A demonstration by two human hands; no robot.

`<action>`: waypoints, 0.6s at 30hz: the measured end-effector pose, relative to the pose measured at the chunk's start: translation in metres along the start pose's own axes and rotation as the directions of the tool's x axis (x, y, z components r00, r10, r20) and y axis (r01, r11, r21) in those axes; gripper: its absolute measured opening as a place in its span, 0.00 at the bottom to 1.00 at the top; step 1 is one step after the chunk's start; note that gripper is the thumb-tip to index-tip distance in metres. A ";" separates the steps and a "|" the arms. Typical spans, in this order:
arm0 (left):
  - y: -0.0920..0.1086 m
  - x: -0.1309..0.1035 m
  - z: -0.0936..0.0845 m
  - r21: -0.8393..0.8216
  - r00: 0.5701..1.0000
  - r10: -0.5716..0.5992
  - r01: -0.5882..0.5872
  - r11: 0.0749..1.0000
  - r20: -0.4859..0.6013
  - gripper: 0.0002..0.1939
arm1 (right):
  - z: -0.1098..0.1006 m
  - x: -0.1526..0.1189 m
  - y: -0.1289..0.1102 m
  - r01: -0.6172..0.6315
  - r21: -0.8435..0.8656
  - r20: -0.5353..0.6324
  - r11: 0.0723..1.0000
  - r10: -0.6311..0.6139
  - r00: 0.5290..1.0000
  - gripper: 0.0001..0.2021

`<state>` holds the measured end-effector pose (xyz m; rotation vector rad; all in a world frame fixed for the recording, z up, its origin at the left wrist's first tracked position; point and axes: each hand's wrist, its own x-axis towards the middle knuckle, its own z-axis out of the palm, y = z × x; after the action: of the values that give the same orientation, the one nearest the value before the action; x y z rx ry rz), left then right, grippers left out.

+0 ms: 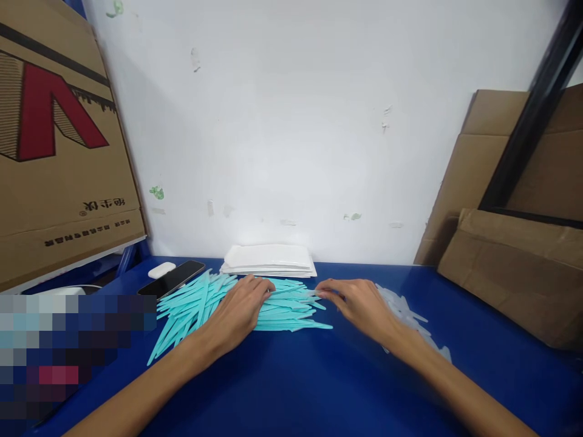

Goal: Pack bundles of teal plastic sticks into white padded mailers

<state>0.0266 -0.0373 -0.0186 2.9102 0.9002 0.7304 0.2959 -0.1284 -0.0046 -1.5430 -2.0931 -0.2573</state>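
Observation:
Many thin teal strips (286, 317) with pale, see-through tips lie in a loose heap on the blue table. My left hand (246, 303) rests over the heap, thumb and fingers closed around one end of a teal strip. Opposite it, my right hand (359, 303) pinches what looks like the pale tip of the same strip, just past the heap's right side. Clear, whitish flat plastic pieces (403, 308) lie beside and partly behind my right hand and wrist. What these strips are for does not show.
A stack of white packets (268, 261) stands against the wall. At the left lie a dark phone (173, 278) and a small white case (161, 270). A large carton (68, 182) rises on the left. Folded cardboard (510, 279) and a black frame (523, 127) lean at right.

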 end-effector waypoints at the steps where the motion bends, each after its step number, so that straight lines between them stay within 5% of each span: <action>1: -0.001 0.000 0.001 0.003 1.000 0.009 -0.009 1.000 0.001 0.13 | 0.000 0.000 0.000 -0.004 0.003 -0.006 1.000 0.004 1.000 0.12; 18: 0.009 -0.001 -0.003 0.055 0.999 0.039 -0.040 0.998 0.013 0.13 | 0.011 -0.003 -0.004 0.026 0.049 -0.065 0.998 -0.023 0.998 0.13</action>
<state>0.0291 -0.0456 -0.0150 2.9853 0.8789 0.7001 0.2893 -0.1277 -0.0149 -1.4616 -2.0547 -0.2577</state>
